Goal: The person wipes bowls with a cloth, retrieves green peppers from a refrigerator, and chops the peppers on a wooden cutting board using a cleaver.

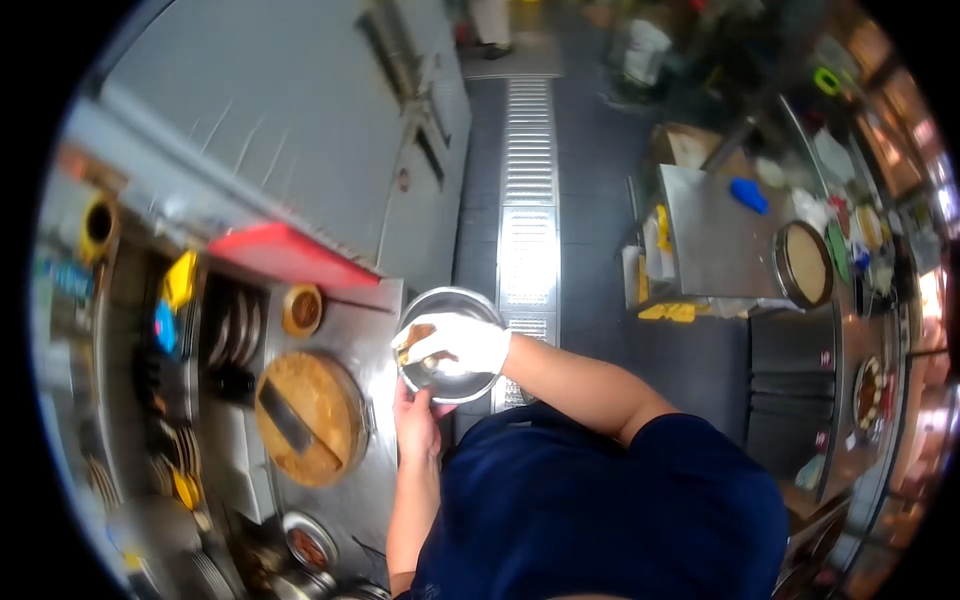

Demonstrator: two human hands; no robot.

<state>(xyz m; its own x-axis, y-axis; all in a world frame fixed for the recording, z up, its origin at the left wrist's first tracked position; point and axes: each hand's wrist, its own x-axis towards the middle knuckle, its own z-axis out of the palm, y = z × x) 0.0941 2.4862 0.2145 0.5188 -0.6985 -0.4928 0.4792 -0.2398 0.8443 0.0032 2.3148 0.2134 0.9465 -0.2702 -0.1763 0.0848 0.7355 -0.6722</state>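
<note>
A round steel bowl is held in front of my body, over the edge of the steel counter. My bare left hand grips its near left rim, with the thumb on the rim. Inside the bowl, my right hand wears a white glove, and its fingers are closed round a brown piece of food. More small pieces lie under the glove, too blurred to name. Left of the bowl, a cleaver rests on a round wooden chopping board.
A small round container and a red board are beyond the chopping board. A steel dish with brown food sits nearer. A floor drain grate runs ahead. At right stands a steel table with a blue item.
</note>
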